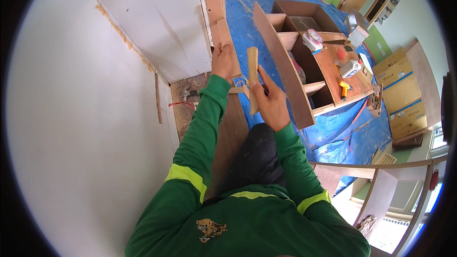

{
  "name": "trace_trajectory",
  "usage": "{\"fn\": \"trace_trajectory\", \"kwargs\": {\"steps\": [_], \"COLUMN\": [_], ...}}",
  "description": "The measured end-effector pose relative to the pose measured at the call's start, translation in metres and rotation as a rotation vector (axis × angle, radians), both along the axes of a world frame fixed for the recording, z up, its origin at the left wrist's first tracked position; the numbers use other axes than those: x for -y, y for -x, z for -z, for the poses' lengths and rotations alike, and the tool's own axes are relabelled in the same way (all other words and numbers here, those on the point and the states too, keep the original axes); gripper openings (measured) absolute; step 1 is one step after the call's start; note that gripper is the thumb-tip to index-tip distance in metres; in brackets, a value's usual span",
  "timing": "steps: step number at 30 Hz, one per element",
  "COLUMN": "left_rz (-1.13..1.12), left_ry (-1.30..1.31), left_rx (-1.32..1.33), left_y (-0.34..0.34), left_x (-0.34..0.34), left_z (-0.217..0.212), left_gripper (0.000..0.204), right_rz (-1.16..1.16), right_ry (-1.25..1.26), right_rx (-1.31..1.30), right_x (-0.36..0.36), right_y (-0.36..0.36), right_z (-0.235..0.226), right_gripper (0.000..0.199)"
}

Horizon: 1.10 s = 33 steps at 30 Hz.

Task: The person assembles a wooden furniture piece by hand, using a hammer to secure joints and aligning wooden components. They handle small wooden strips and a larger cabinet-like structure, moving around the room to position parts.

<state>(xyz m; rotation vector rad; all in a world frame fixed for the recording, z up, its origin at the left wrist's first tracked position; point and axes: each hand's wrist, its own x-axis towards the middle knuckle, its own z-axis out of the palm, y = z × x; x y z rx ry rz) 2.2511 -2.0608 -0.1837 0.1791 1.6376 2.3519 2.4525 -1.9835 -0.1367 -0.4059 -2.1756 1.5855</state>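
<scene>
My right hand (273,102) is closed around a short, narrow wooden strip (253,62), held upright in front of me. To its left, my left hand (222,61) grips the edge of a light-brown wooden board (230,39) standing at the end of the white wall. The far side of that board and some of my left fingertips are hidden. Below my left hand lies a small piece of wood (236,90), close to a yellow cord. Red wires (183,103) come out on the dusty patch of floor by the wall.
White wall panels (90,128) rise close on my left. At the right, a brown cabinet frame (281,66) lies on blue sheeting (328,131), bearing a yellow power drill (344,89) and a white bottle (350,68). Cardboard boxes (402,90) lean further right. Another wooden frame (376,190) stands at lower right.
</scene>
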Motion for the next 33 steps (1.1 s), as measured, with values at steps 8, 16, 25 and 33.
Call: {"fn": "trace_trajectory", "kwargs": {"steps": [8, 16, 25, 33], "left_rz": [-0.009, 0.088, -0.052, -0.061], "left_ry": [0.132, 0.188, 0.080, 0.280], "left_rx": [-0.099, -0.095, -0.045, -0.129], "left_y": [-0.013, 0.010, 0.040, 0.017], "left_x": [-0.004, 0.003, -0.014, -0.005], "left_z": [-0.009, 0.003, 0.021, -0.010], "left_gripper": [0.036, 0.045, 0.050, 0.045], "right_rz": [-0.039, -0.045, -0.074, -0.087], "right_ry": [0.003, 0.066, 0.148, 0.162], "right_rx": [-0.030, -0.041, 0.007, -0.020], "right_x": [-0.006, -0.001, -0.011, -0.011], "right_y": [0.028, 0.028, 0.042, 0.034], "right_z": [0.011, 0.016, 0.015, 0.015], "right_gripper": [0.063, 0.063, 0.065, 0.066]}}
